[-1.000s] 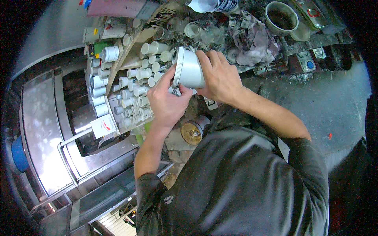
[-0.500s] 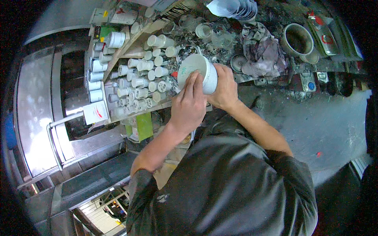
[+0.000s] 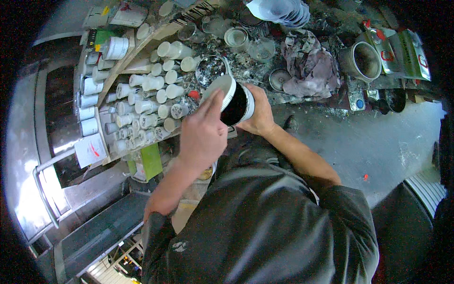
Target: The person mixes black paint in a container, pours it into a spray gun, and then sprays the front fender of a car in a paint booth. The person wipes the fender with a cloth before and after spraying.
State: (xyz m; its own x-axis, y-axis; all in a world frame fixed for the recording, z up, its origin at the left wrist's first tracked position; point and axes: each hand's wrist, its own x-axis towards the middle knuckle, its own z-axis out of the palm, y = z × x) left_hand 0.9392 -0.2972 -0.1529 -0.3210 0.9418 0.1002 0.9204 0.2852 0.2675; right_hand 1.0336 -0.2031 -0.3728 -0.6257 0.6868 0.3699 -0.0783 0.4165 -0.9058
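Note:
In front of my chest, my right hand [image 3: 258,115] is wrapped round the outer wall of a white plastic tub [image 3: 249,101]. The tub is tilted and its inside looks black. My left hand [image 3: 204,130] grips a round white lid [image 3: 223,89], fingers on its top and thumb not clearly seen. The lid stands at an angle to the left of the tub's mouth, so the dark inside shows. Just beyond the lid, a round container with a stained inside [image 3: 210,68] rests on the bench.
Many small white bottles [image 3: 151,84] crowd the bench at left, with larger white tubs [image 3: 90,102] beyond them. A crumpled stained cloth [image 3: 309,66], a grey bucket [image 3: 362,61] and metal cans [image 3: 416,57] stand along the right. Clear cups [image 3: 236,38] sit at the back.
The lid has come off the tub and moved left with my left hand, uncovering the black inside. My right hand still holds the tub. The view has shifted a little.

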